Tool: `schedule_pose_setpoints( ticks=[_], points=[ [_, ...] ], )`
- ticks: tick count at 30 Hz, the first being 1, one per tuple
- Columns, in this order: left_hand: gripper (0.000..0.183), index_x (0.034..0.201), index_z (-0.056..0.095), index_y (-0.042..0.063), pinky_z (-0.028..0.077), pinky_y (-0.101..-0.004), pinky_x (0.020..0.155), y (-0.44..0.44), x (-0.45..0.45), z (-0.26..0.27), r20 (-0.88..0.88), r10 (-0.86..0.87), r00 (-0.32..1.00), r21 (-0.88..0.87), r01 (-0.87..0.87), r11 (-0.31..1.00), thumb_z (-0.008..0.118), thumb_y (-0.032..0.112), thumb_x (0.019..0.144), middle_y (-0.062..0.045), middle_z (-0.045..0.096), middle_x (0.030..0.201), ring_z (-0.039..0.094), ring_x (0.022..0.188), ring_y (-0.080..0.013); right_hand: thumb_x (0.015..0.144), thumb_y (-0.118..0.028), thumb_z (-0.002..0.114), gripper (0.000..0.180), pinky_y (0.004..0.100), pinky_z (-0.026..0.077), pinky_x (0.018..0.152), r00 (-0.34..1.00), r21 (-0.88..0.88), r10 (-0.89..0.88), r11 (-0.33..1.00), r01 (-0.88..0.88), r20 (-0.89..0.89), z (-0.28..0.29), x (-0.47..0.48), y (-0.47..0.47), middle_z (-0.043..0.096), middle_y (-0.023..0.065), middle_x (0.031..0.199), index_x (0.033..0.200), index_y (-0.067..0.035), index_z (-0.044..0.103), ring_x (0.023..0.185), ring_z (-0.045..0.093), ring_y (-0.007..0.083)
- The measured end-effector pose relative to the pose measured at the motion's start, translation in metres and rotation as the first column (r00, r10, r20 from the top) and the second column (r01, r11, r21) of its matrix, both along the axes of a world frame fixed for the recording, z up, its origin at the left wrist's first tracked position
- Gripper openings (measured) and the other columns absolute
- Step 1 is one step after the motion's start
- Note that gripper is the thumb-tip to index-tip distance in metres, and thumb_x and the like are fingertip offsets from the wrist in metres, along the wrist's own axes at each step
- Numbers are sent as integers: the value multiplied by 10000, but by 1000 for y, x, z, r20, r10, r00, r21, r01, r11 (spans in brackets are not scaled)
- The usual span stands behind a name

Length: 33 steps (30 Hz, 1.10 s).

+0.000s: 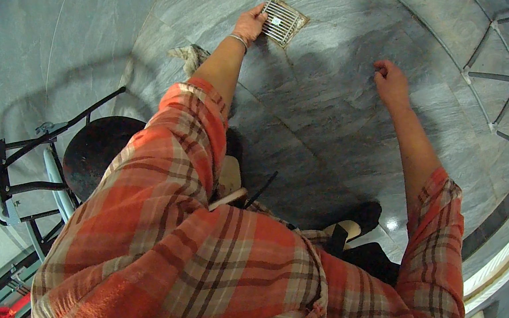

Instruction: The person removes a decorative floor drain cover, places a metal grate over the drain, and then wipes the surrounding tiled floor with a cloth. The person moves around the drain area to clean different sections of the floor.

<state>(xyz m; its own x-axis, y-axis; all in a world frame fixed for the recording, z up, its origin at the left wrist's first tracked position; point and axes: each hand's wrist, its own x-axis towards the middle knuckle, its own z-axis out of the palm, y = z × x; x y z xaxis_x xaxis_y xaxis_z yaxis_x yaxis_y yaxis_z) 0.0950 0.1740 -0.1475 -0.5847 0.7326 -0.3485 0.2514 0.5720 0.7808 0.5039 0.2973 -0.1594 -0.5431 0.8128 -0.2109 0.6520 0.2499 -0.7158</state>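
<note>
My left hand (250, 26) grips the left edge of a slatted metal floor drain grate (282, 26), thumb on top. A small pale sticker (276, 21) is on the slats. The grate lies over or just above a square drain recess (303, 21) with a dirty brownish rim; how far it is raised I cannot tell. Off to the right, my right hand (392, 85) hangs over the grey tiled floor (315, 98), fingers curled in, with nothing visible in it. Beside my left forearm lies a crumpled, soiled cloth (191, 58), partly hidden by the arm.
A round black stool seat (102, 151) and a metal-framed folding chair (3, 182) stand at my left. A thin metal rack frame (468, 76) spans the upper right. My dark shoe (366, 215) is on the floor below. Something red (12, 309) shows at lower left.
</note>
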Motion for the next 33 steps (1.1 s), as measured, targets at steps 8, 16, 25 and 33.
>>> schedule_pose_setpoints(
  ticks=[8, 16, 25, 33],
  points=[
    [435, 1406, 553, 72, 460, -281, 940, 5, 5, 0, 127, 116, 985, 57, -124, 991, 600, 123, 977, -75, 682, 1238, 614, 1062, -143, 849, -94, 647, 259, 363, 527, 782, 999, 85, 11, 996, -8, -39, -2, 1, -2, 703, 106, 924, 1104, -69, 681, 850, 671, 251],
    [460, 1376, 583, 102, 464, -386, 1006, 11, 5, 0, -494, -183, 850, -159, 119, 980, 616, 246, 940, -213, 617, 1286, 607, 1158, -332, 835, -136, 635, 257, 424, 536, 843, 999, 40, 16, 999, -14, -35, 8, -1, -3, 703, 134, 994, 1078, -74, 691, 947, 677, 311],
    [613, 1354, 568, 41, 415, -440, 1045, 12, 45, 3, -742, -217, 635, -182, 121, 976, 658, 423, 882, -224, 546, 1328, 500, 1208, -395, 838, -152, 639, 264, 425, 534, 847, 1000, 45, -2, 999, 4, -30, 3, 1, -4, 696, 125, 1020, 1090, -89, 687, 947, 677, 310],
    [885, 1385, 478, -12, 337, -439, 1107, 5, 53, -6, -741, -309, 596, -234, 202, 951, 700, 604, 790, -204, 446, 1436, 397, 1287, -382, 844, -173, 635, 252, 422, 530, 850, 1000, 53, -4, 999, 3, 13, 10, -4, -8, 685, 122, 1027, 1080, -100, 689, 962, 663, 307]
  ],
)
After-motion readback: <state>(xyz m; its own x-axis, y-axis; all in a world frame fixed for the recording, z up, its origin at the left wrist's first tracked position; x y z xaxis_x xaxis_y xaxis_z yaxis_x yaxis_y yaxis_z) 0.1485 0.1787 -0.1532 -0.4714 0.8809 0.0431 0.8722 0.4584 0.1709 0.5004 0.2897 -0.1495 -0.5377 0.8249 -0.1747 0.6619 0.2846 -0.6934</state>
